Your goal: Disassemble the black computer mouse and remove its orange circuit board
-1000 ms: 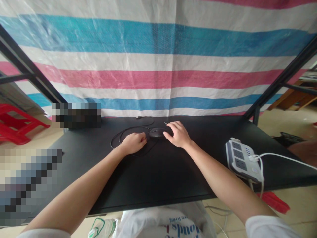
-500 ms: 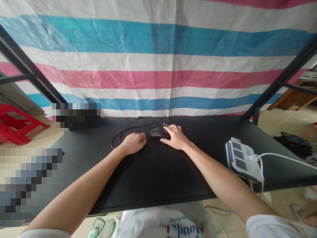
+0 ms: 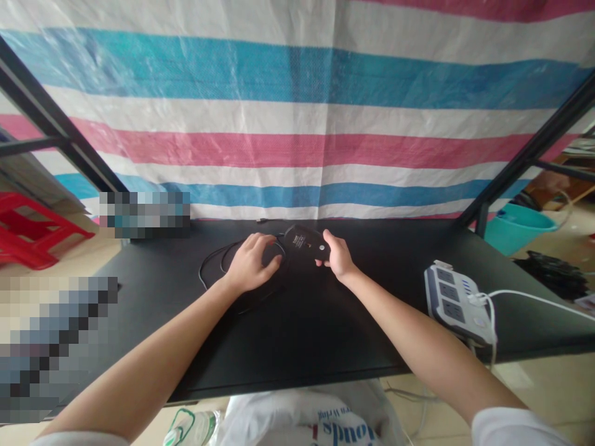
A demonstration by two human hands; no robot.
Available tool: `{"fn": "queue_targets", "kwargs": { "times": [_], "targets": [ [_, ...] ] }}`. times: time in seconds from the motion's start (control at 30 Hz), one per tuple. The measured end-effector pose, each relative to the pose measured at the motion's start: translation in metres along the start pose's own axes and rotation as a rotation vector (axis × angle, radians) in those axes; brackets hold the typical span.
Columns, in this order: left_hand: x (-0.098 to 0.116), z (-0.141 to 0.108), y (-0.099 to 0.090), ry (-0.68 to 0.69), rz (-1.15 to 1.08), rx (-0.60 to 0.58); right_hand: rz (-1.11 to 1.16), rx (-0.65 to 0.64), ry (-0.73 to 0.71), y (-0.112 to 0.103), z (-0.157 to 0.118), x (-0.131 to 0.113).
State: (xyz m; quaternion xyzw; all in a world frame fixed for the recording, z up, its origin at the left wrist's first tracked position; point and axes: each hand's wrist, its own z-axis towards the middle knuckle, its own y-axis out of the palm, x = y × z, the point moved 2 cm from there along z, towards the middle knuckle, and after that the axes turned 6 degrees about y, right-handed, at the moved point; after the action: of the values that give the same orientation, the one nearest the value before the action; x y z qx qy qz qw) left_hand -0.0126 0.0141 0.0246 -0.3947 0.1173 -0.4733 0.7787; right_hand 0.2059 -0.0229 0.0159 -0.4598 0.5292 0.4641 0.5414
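A black computer mouse (image 3: 301, 240) is turned up so that its underside shows, with small printed lettering and a pale round spot. My right hand (image 3: 339, 255) is closed around its right end, thumb on top and fingertips beneath. To the left, my left hand (image 3: 253, 265) rests low over the desk with thumb and fingers apart, nothing visibly gripped. The mouse's thin black cable (image 3: 207, 263) loops around and under that hand. Its USB plug (image 3: 264, 220) lies at the desk's back edge.
On the black desk (image 3: 316, 334), a white power strip (image 3: 458, 300) with plugged-in white cables lies right. Blurred-out objects occupy the left side. A striped plastic sheet (image 3: 242, 148) hangs behind. Red stool (image 3: 35, 232) and teal bucket (image 3: 520, 229) stand beyond the desk.
The mouse has been lifted and turned from lying flat to showing its underside, in my right hand. My left hand has gone from a fist to spread fingers. The cable loops have shifted.
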Motion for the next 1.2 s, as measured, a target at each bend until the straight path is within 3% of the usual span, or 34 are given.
{"fn": "queue_targets", "kwargs": {
  "times": [0.23, 0.47, 0.63, 1.2],
  "targets": [
    [0.0002, -0.0019, 0.0033, -0.038, -0.048, -0.018, 0.092, -0.037, 0.246, 0.0020, -0.0007, 0.0004],
    [0.0014, -0.0013, 0.0037, -0.060, -0.108, -0.063, 0.087, -0.091, 0.345, 0.0046, -0.0045, -0.0018],
    [0.0016, -0.0017, 0.0043, -0.047, -0.132, -0.073, 0.134, -0.234, 0.409, 0.0023, -0.0062, -0.0028],
    [0.0051, 0.0037, 0.0001, -0.120, -0.132, -0.143, 0.114, -0.380, 0.387, -0.0001, -0.0017, 0.0050]
  ]
}}
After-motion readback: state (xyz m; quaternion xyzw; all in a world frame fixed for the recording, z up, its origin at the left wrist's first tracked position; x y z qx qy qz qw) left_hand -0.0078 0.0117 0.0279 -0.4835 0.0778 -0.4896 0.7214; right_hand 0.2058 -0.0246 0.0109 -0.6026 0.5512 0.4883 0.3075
